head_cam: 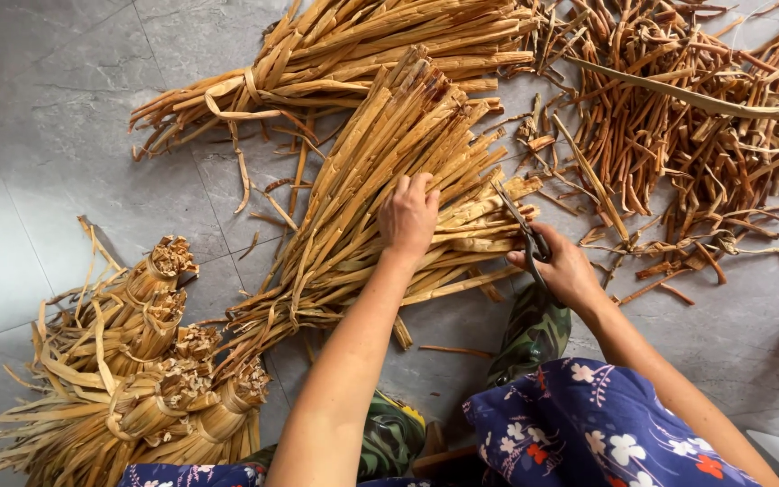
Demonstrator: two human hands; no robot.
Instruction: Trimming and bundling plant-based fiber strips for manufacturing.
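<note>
On grey floor, bundle point(380, 180) slanting upper-right, left hand point(407, 216) pressing it, right hand point(563, 266) grip holding scissors point(523, 230)

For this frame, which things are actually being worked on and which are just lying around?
In hand:
- left hand pressing the tan bundle of split dried stalks
- right hand with its grip on dark metal scissors

Lying about:
- tied pale stalk bundles
- another tied bundle
- loose reddish-brown heap of strips
- grey tiled floor
</note>
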